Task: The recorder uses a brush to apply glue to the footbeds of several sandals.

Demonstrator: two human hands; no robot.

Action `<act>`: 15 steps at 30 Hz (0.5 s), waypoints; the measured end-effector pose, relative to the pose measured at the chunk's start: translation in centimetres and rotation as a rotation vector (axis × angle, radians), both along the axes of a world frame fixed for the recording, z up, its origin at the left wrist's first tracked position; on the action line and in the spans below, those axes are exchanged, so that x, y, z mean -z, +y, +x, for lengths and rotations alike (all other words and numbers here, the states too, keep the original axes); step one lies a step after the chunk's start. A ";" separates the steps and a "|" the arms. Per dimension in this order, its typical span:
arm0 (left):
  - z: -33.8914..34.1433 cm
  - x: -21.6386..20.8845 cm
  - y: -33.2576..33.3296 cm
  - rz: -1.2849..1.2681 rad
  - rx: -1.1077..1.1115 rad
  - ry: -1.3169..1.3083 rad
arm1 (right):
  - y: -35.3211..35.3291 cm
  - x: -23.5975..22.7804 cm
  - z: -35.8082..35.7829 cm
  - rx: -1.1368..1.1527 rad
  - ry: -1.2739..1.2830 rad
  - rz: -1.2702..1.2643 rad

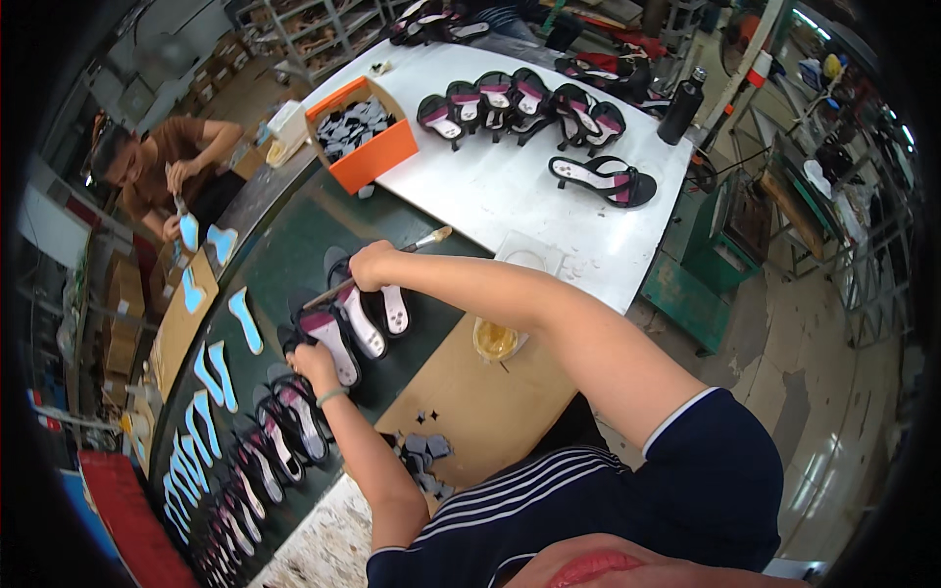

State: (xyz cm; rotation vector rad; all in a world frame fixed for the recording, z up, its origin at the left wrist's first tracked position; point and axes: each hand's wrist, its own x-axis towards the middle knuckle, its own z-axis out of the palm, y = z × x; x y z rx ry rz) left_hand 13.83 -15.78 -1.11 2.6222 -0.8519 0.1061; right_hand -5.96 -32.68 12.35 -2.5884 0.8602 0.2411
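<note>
My right hand [370, 267] is closed around the thin handle of a brush [431, 238]. The brush's pale bristles point to the right, and its handle reaches left over the sandals. My left hand [312, 365] has its fingers at a black thong sandal [336, 355] with a white insole and purple patch, and appears to grip its edge. Just right of it, under and beside my right hand, stand two similar sandals [365, 323]. A long row of such sandals [257, 475] runs down the dark green table toward the lower left.
Light-blue insole pieces [245, 320] line the table's far edge. A bowl of amber liquid [495, 338] stands beneath my right forearm. An orange box [365, 147] holds grey pieces. More sandals and a black bottle [682, 106] occupy the white table. A co-worker [162, 171] sits across, handling a blue piece.
</note>
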 end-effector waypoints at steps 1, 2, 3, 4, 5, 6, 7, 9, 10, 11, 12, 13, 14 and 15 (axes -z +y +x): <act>-1.4 -1.4 -1.0 0.029 -0.017 0.061 | -1.3 -0.8 -1.2 0.025 -0.037 -0.085; -3.1 -3.6 -1.3 0.068 -0.036 0.122 | -2.3 -1.8 -2.8 0.046 -0.071 -0.163; -2.7 -4.4 -0.8 0.086 -0.054 0.122 | -2.9 -4.0 -4.9 0.083 -0.099 -0.198; -2.5 -5.1 -0.6 0.100 -0.077 0.125 | -4.1 -6.5 -7.7 0.113 -0.125 -0.237; -3.5 -6.5 -0.8 0.030 -0.088 0.066 | -5.8 -7.9 -10.5 0.214 -0.129 -0.270; -4.1 -8.2 -1.1 0.013 -0.016 0.002 | -8.1 -9.1 -14.4 0.354 -0.191 -0.246; -4.1 -8.8 -1.7 -0.119 0.059 -0.066 | -10.8 -9.4 -18.2 0.425 -0.185 -0.306; -5.3 -11.2 -3.8 -0.312 0.263 -0.099 | -13.8 -10.9 -26.8 0.661 -0.212 -0.048; -7.5 -13.6 -6.4 -0.389 0.404 -0.063 | -17.2 -8.7 -32.5 0.800 -0.242 0.062; -9.3 -14.8 -8.8 -0.508 0.537 0.034 | -17.2 -7.4 -36.4 0.932 -0.429 0.084; -11.9 -16.3 -11.9 -0.628 0.689 0.137 | -18.5 -5.2 -40.8 0.974 -0.287 0.053; -15.8 -18.0 -14.9 -0.700 0.830 0.288 | -18.6 -2.3 -44.1 1.031 -0.264 -0.007; -18.8 -18.5 -18.0 -0.699 0.933 0.352 | -18.4 -0.4 -45.8 1.079 -0.161 0.045; -22.1 -19.3 -20.8 -0.626 1.071 0.412 | -18.0 1.7 -47.0 1.160 -0.181 0.051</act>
